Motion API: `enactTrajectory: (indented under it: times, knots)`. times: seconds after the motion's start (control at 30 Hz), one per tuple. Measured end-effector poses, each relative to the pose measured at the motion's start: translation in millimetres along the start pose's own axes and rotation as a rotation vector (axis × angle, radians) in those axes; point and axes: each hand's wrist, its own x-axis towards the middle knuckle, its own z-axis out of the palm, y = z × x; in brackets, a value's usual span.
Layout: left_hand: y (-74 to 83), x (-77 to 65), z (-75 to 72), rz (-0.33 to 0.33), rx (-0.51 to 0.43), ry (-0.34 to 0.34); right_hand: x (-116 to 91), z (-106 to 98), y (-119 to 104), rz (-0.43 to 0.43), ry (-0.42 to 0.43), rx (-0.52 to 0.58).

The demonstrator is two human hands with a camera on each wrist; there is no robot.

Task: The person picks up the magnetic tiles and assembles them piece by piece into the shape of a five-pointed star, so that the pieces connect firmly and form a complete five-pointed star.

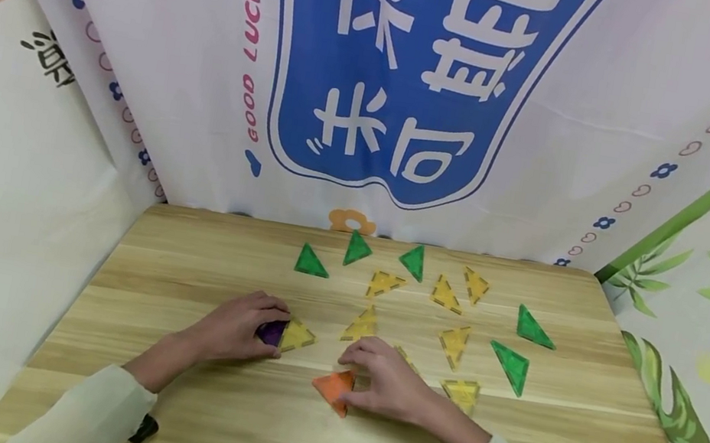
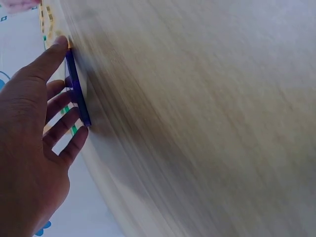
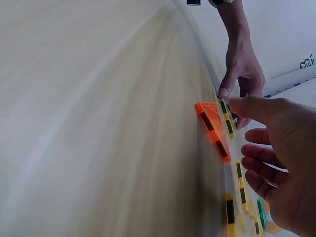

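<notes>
On the left of the table, my left hand (image 1: 243,328) holds a purple magnetic tile (image 1: 272,331) between thumb and fingers. A yellow triangular tile (image 1: 296,336) lies against its right side. In the left wrist view, the purple tile (image 2: 78,91) shows edge-on, with the thumb at one end and the fingers along its far side. My right hand (image 1: 388,383) is over an orange triangular tile (image 1: 335,389), its thumb close to the tile's right edge. The right wrist view shows the orange tile (image 3: 213,129) beside the thumb, not clearly pinched; contact is hard to tell.
Several yellow triangular tiles (image 1: 446,294) lie scattered across the middle and right of the wooden table (image 1: 191,420). Green triangular tiles lie at the back (image 1: 357,249) and right (image 1: 511,366). Printed cloth (image 1: 199,150) hangs behind the table's back edge.
</notes>
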Motion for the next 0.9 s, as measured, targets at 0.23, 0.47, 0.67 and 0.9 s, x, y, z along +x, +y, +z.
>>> enactTrajectory:
  times: [0.23,0.47,0.67,0.9]
  knots:
    - [-1.7,1.3,-4.7,-0.003,-0.058,-0.055,-14,2,-1,-0.023,0.025,-0.032]
    - [-3.1,1.3,-7.6,0.014,-0.110,-0.066,-19,10,-2,-0.058,0.034,-0.053]
    - [-4.5,0.0,-8.9,0.029,-0.109,-0.075,-21,18,0,-0.096,0.071,-0.082]
    - [-8.9,-3.9,-12.4,0.057,-0.125,-0.110,-20,23,2,-0.104,0.110,-0.091]
